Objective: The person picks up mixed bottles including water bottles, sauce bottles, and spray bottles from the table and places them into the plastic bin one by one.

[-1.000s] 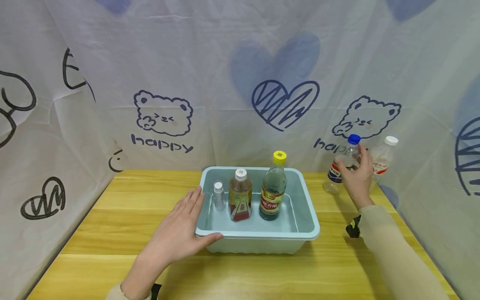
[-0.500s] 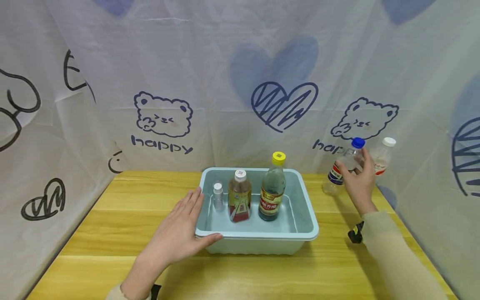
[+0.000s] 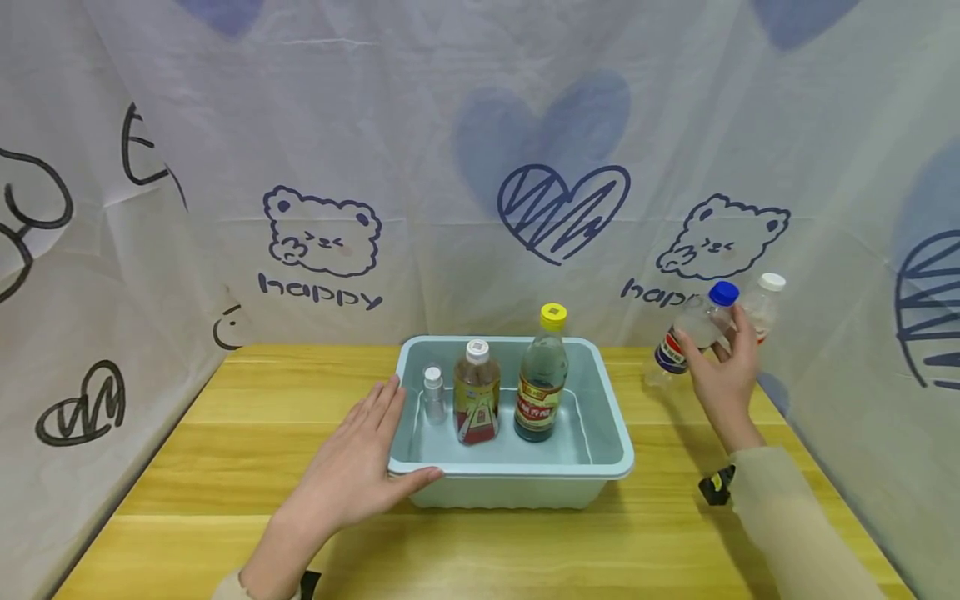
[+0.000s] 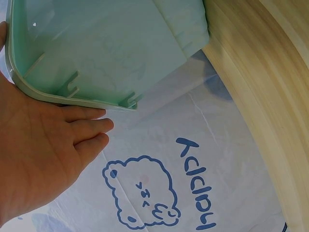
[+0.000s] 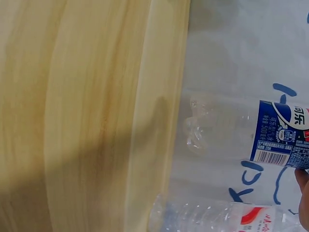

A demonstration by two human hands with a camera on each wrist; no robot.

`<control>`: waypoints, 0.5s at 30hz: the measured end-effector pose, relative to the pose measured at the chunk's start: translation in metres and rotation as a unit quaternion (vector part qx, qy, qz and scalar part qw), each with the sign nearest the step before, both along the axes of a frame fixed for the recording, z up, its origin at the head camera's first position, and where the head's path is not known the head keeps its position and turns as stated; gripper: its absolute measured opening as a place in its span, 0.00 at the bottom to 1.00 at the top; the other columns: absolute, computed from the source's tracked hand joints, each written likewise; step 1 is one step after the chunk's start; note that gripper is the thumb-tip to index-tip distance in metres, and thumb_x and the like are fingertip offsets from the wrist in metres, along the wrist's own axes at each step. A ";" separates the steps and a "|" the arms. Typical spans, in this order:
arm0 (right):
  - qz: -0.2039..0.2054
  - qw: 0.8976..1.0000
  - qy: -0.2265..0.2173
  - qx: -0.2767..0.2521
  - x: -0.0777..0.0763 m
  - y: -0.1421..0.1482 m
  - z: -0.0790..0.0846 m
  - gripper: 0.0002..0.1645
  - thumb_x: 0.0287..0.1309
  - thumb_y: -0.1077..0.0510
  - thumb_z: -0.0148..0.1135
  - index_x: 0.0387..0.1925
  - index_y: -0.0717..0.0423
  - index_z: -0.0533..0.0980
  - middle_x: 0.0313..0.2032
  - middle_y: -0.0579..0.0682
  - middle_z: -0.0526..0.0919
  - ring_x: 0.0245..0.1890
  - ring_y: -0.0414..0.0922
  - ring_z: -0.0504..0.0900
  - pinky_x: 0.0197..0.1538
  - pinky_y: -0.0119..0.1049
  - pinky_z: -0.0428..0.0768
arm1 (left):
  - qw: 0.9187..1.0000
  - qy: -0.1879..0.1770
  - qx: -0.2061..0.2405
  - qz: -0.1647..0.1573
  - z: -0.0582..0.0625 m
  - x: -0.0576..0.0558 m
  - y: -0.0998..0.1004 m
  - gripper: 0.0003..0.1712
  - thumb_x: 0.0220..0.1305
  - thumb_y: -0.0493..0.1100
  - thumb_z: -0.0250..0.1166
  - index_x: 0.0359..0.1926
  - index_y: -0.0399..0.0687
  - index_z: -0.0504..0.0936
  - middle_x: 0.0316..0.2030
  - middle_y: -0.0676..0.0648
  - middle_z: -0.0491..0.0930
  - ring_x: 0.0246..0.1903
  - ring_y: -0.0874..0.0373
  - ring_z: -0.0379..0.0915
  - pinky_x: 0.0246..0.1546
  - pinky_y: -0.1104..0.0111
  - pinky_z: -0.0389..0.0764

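My right hand [image 3: 726, 379] grips a clear plastic cola bottle [image 3: 671, 352] with a blue cap and a red, white and blue label. The bottle leans, its cap towards the right; whether its base touches the table I cannot tell. In the right wrist view the blue label [image 5: 280, 133] shows, with only fingertips at the edge. Behind that hand stands a clear bottle with a white cap [image 3: 772, 282], partly hidden. My left hand [image 3: 348, 462] rests straight-fingered along the left rim of a pale blue-green plastic basin [image 3: 517, 490], thumb on the front rim.
Inside the basin stand a small clear bottle [image 3: 434, 400], a brown drink bottle [image 3: 477, 400] with a white cap, and a glass bottle [image 3: 540, 392] with a yellow cap. A wooden table [image 3: 255, 433] carries everything. A printed cloth [image 3: 435, 167] hangs behind.
The cola bottle's cap has tipped to the right, and my right hand has shifted slightly right with it. My left hand stays on the basin.
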State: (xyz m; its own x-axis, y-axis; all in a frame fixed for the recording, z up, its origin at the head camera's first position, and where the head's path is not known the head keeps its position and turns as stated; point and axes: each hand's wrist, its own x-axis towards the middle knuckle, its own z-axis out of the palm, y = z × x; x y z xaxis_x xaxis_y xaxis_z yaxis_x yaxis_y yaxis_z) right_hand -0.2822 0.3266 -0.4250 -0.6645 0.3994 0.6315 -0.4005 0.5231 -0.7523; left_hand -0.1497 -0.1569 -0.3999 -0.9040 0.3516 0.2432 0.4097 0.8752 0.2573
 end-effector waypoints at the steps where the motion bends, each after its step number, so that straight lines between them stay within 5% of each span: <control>1: 0.001 1.000 0.006 -0.001 0.002 -0.001 0.000 0.50 0.59 0.63 0.76 0.78 0.42 0.62 0.72 0.46 0.70 0.68 0.52 0.75 0.67 0.39 0.79 | 1.000 -0.001 0.000 0.000 0.000 0.000 0.000 0.68 0.61 0.83 0.56 0.80 0.33 0.55 0.81 0.35 0.50 0.79 0.38 0.49 0.78 0.47 0.58; 15: 0.012 0.996 0.083 0.040 0.022 -0.006 0.010 0.53 0.53 0.71 0.77 0.77 0.45 0.65 0.68 0.46 0.74 0.62 0.50 0.79 0.62 0.27 0.80 | 1.000 0.005 -0.002 -0.001 -0.002 0.000 0.000 0.68 0.61 0.83 0.55 0.80 0.32 0.55 0.81 0.35 0.49 0.79 0.38 0.49 0.78 0.47 0.58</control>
